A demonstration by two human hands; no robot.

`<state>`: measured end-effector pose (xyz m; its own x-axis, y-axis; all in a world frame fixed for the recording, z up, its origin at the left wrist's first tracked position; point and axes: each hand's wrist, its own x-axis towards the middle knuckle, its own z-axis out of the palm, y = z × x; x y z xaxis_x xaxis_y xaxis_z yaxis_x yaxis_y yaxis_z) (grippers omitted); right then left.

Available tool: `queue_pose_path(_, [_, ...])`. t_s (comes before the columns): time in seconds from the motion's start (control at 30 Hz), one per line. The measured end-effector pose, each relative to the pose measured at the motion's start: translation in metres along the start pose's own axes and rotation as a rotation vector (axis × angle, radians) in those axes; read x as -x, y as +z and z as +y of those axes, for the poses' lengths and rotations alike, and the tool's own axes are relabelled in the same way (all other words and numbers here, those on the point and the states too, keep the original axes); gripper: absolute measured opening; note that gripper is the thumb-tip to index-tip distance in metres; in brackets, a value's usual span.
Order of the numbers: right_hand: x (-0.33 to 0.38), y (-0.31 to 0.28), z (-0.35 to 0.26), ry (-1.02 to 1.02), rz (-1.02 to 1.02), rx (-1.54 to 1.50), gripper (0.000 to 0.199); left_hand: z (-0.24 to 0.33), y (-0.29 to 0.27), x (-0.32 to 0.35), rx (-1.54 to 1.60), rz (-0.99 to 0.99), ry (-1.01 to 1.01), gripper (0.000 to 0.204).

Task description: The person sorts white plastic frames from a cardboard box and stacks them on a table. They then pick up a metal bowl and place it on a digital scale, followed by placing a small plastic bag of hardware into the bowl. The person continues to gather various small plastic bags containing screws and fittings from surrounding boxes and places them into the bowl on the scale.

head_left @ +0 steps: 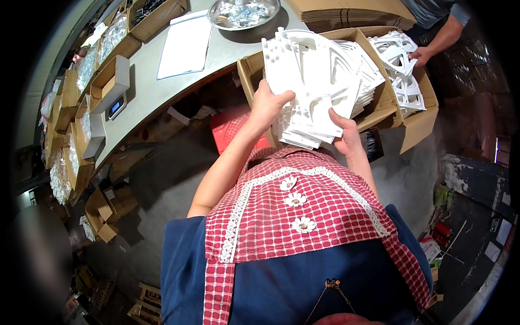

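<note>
A stack of white plastic parts with curved cut-outs (311,67) is held between my two hands over an open cardboard box (248,73). My left hand (269,105) grips the stack's left edge, thumb on top. My right hand (346,130) has hold of its lower right corner, thumb also on top; the fingers of both hands are partly hidden underneath. More white plastic parts (364,76) lie in the box just right of the stack.
A co-worker's hand (421,56) touches white parts in a second cardboard box (428,103) at the right. On the grey table (143,81) are a metal bowl (244,24), a white sheet (185,46) and small bins of bagged pieces. A red stool (230,130) stands below.
</note>
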<state>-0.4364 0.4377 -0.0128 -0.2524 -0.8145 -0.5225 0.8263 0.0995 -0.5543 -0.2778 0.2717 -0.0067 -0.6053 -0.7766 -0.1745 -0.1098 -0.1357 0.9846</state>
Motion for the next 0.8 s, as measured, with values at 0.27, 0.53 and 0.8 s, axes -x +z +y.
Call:
queue_pose_path(0.27, [-0.001,0.052,0.03,0.068,-0.174,0.551,0.059,-0.047,-0.067,0.042,0.384,0.127,-0.262,0.042])
queue_pose_path(0.53, [-0.037,0.098,0.091,-0.069,-0.577,0.942,0.059,-0.083,-0.14,0.113,0.78,0.274,-0.245,0.057])
queue_pose_path(0.8, [-0.038,0.11,0.128,0.035,-0.727,0.905,0.059,-0.089,-0.159,0.154,0.814,0.417,-0.136,0.049])
